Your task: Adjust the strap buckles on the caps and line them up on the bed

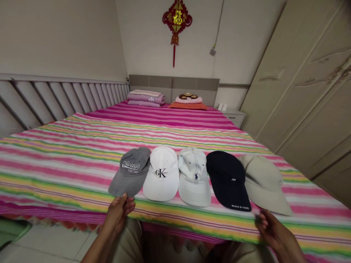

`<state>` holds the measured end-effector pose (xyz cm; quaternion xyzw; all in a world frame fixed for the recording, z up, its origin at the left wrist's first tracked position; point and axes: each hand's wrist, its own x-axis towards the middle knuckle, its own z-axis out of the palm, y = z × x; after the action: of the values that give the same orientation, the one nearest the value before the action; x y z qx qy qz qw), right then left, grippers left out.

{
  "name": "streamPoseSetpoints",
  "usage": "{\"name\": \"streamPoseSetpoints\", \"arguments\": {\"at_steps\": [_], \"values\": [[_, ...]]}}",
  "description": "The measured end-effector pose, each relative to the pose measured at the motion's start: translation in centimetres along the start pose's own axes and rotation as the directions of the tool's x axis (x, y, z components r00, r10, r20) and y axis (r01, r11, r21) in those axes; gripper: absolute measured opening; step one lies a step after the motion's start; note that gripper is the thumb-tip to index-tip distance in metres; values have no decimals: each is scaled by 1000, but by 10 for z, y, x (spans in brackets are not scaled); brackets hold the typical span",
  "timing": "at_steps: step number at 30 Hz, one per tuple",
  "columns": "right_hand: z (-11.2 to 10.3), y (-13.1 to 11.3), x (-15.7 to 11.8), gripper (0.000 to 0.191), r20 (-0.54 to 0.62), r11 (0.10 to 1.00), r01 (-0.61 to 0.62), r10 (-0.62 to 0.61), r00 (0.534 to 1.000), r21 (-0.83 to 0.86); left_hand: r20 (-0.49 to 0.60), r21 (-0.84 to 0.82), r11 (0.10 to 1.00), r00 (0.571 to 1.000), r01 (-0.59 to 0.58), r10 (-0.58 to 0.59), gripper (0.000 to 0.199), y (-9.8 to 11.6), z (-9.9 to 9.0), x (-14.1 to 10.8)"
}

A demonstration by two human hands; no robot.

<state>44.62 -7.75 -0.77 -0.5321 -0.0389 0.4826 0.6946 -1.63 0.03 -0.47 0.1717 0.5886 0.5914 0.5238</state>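
Observation:
Five caps lie side by side on the striped sheet, brims toward me. My left hand [118, 211] pinches the brim of the grey cap [131, 171] at the left end, thumb on top and the other fingers loosely curled. Beside it are a white cap [161, 188] with black letters, a pale denim cap [194, 191] with a small dark emblem, and a navy cap [229, 179]. A beige cap [264, 180] lies at the right end, partly behind the navy one. Close to its brim's front edge is my right hand [271, 227], fingers bent and fingertips blurred; contact is unclear.
The bed's striped sheet [82, 164] spreads around the caps. Folded purple bedding [145, 98] and a pink and orange pile [189, 102] sit by the headboard [172, 84]. A railing [68, 95] runs along the left; a nightstand [234, 117] and wardrobe [307, 91] stand right.

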Motion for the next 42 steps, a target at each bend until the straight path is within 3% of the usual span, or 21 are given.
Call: {"name": "streamPoseSetpoints", "arguments": {"at_steps": [3,6,11,22,24,28,30,35,42], "values": [[5,14,-18,16,42,988,-144,147,988,-60,-13,1,1000,1000,-9,9,14,0,1,-2],[15,26,-31,29,131,971,-204,220,967,-126,-12,6,1000,1000,-13,13,13,0,1,-2],[29,35,-35,33,223,979,-200,202,954,-33,11,29,1000,1000,-7,6,13,0,0,1],[37,42,-46,42,169,986,-145,156,973,-80,30,116,993,999,20,-24,12,6,-2,-4],[37,47,-50,41,186,977,-155,181,966,-143,91,181,982,993,60,-77,18,3,0,-12],[42,62,-60,39,250,946,-131,210,945,-296,307,261,956,927,136,-216,34,-7,13,-27],[49,71,-66,40,285,937,-127,225,932,-325,356,243,957,903,161,-242,34,-13,25,-32],[74,84,-76,41,339,943,-145,247,908,-300,326,120,967,911,226,-253,26,-23,52,-38],[103,94,-66,26,337,918,-392,386,859,-52,318,108,969,916,222,-246,24,-27,59,-37]]}}
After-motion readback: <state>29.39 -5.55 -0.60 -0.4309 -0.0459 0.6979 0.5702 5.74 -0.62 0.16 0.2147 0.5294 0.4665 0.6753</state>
